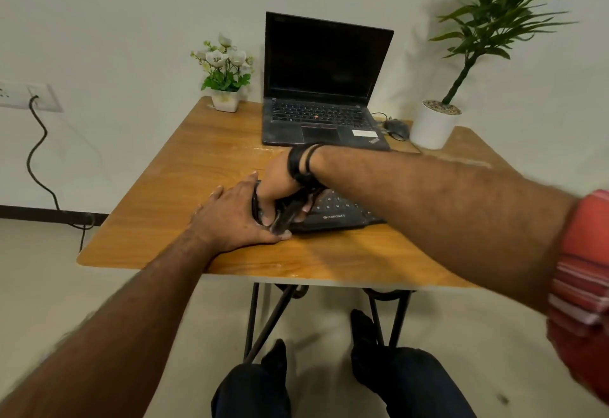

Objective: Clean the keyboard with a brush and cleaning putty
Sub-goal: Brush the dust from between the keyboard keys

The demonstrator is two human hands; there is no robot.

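The person sat at a small wooden table (184, 167), both arms stretched forward over it. A black keyboard (342, 216) lay near the table's front edge, roughly at the centre of the scene, its left end covered by the two hands.

The left hand (230, 219) rested flat at about nine o'clock from the keyboard, fingers straight, palm down on the wood, its thumb lying along the keyboard's front left corner. The right hand (280, 183), with dark bands around the wrist, came across from three o'clock and pointed downward, its fingers curled around a dark, glossy lump of cleaning putty (283, 216) that it pressed onto the keyboard's left end. Part of the putty hung stretched between the fingers and the keys.

At twelve o'clock from the keyboard stood an open laptop (323, 87) with a dark screen. A small pot of white flowers (224, 71) sat at eleven o'clock, at the table's far left corner. A black mouse (397, 127) lay at one o'clock just right of the laptop, beside a tall leafy plant in a white pot (431, 127). A cable ran from a wall socket (23, 96) at nine o'clock.
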